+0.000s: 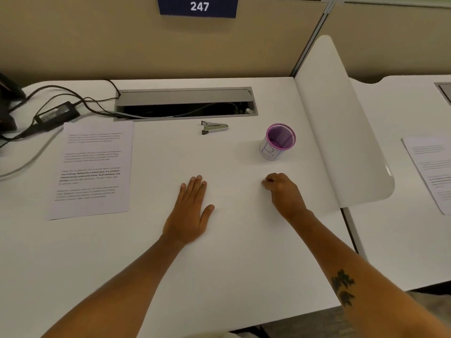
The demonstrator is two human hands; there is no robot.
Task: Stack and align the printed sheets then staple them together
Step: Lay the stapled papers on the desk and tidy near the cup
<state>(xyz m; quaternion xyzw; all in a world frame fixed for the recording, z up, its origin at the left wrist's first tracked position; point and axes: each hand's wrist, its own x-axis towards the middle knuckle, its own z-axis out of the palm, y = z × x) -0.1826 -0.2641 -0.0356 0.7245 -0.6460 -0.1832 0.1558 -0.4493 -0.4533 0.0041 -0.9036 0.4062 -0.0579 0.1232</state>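
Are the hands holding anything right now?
No, nothing. The left hand lies flat on the desk. The right hand rests there with fingers curled and empty. The stapler and the printed sheets lie untouched.

Item count, as recorded in the head view:

- Hands: two, one left hand (189, 213) and one right hand (284, 193).
- Printed sheets: one on the near desk (94, 168), one on the neighbouring desk (432, 167).
- Stapler (214, 127): one.
- Pen cup (278, 141): one.
- Power adapter (57, 115): one.
- Number plate (198, 6): one.
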